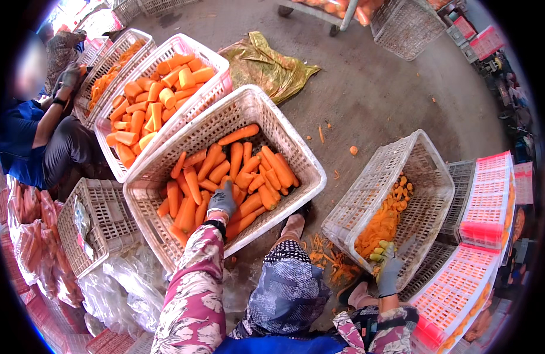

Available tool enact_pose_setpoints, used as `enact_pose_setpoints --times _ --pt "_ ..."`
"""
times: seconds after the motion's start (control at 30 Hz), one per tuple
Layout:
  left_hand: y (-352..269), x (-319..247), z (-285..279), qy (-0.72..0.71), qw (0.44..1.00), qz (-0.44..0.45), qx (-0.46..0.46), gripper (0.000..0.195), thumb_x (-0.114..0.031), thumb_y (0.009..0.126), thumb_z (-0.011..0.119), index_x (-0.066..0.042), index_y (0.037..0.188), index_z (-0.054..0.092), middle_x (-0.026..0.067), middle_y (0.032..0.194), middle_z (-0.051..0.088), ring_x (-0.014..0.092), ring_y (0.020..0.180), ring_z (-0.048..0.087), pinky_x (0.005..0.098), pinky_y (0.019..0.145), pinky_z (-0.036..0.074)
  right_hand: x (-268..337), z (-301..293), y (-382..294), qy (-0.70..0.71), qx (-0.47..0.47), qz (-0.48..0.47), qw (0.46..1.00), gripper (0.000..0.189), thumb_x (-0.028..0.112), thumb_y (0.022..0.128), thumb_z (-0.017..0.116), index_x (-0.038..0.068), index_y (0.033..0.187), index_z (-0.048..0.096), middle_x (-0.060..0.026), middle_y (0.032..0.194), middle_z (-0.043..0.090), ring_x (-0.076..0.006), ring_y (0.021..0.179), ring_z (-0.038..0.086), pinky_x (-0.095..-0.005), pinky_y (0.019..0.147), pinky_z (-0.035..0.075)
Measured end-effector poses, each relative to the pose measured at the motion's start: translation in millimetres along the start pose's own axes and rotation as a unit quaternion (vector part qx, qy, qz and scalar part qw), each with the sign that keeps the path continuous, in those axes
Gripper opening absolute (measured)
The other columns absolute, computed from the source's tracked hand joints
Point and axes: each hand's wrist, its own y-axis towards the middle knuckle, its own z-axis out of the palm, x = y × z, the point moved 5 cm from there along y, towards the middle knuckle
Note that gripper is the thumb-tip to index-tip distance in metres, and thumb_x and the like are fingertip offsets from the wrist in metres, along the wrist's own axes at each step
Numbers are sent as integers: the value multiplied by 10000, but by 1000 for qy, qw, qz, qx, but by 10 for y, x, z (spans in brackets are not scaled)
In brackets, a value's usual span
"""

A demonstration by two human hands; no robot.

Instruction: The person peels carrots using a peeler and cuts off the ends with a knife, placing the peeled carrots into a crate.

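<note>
My left hand (223,200), in a grey glove, reaches into a large white plastic crate (281,116) and touches the whole carrots (192,185) lying there; whether its fingers grip one I cannot tell. My right hand (388,270), gloved in grey with yellowish fingertips, is at the near end of another white crate (365,177). That crate holds orange carrot peelings (380,230) and small cut carrot ends (401,191). The right fingers are bent, and what they hold is unclear. Beyond the left crate, another crate holds thick cut carrot pieces (154,97).
At the left a co-worker (22,132) sits beside a crate of peelings (117,66). Bagged carrots (33,239) and clear plastic bags (133,283) lie near my left side. A yellow-green sack (272,66) lies on the floor. Stacked crates (458,283) stand at the right.
</note>
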Motion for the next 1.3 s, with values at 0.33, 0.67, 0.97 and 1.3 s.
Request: enact_pose_setpoints --times 0.33,0.67,0.97,1.3 --pt "-714 -700 -1722 -748 651 126 31 512 -123 885 593 -100 1380 465 87 1068 611 229 846 657 371 703 592 109 -304 48 -444 -24 -22 895 476 499 953 600 35 856 637 -50 665 636 -136 614 637 -283 501 442" --pt "-2523 -2882 -1768 -766 524 232 292 607 -518 939 600 49 1148 543 104 986 623 165 778 609 272 642 559 1854 174 -989 80 242 -166 953 288 221 929 679 -39 1051 660 -79 883 698 -88 670 646 -184 509 452" --pt "-2973 -3872 -382 -700 524 205 438 541 -415 1018 509 -11 1375 469 111 1282 587 204 1122 599 339 976 493 2118 -128 -1124 46 286 -172 942 141 85 886 707 -11 987 692 -36 808 669 -72 636 588 -215 558 465" --pt "-2654 -3943 180 -661 591 59 460 546 -473 957 596 -67 1312 507 102 1004 653 205 860 650 344 723 567 1718 -161 -979 -12 372 -80 925 185 162 865 750 -6 931 711 -42 768 691 -73 600 595 -218 529 460"
